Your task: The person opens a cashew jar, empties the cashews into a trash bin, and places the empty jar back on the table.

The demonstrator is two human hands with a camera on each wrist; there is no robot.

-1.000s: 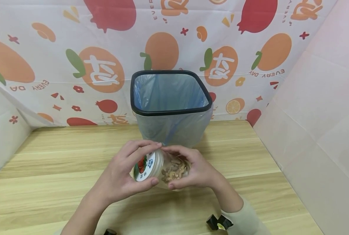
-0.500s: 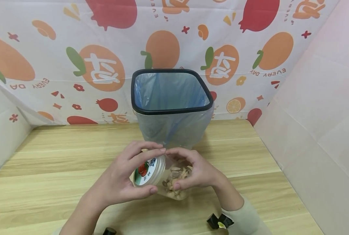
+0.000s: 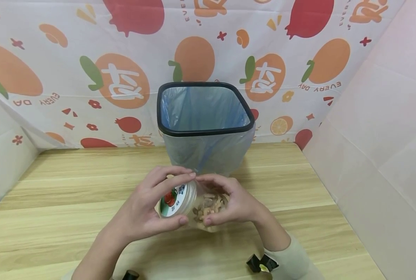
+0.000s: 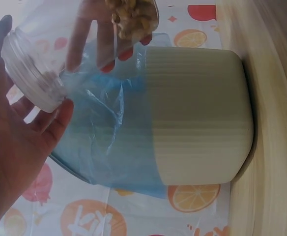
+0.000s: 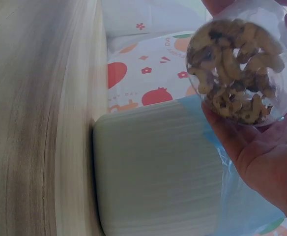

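Between both hands a clear plastic jar (image 3: 200, 212) lies tilted on its side above the table, its lidded end to the left. My left hand (image 3: 148, 208) grips the jar's lid (image 3: 173, 200), which carries a white label with a red and green picture. Around the jar's body curls my right hand (image 3: 234, 202), thumb in front and fingers behind. Brown nut-like pieces (image 5: 237, 69) are gathered at the jar's bottom end in the right wrist view. In the left wrist view, the lid's ridged rim (image 4: 30, 73) sits against the left fingers.
Just behind the hands stands a bin (image 3: 208, 155) with a black rim and a blue-tinted bag lining it. A fruit-print cloth (image 3: 124, 31) hangs behind. The wooden table (image 3: 71, 186) extends to both sides, and a pale wall (image 3: 376, 136) rises at the right.
The jar's bottom end dipped toward the person half a second ago and has since come up slightly. Both hands keep their hold with small shifts; the bin stays put.
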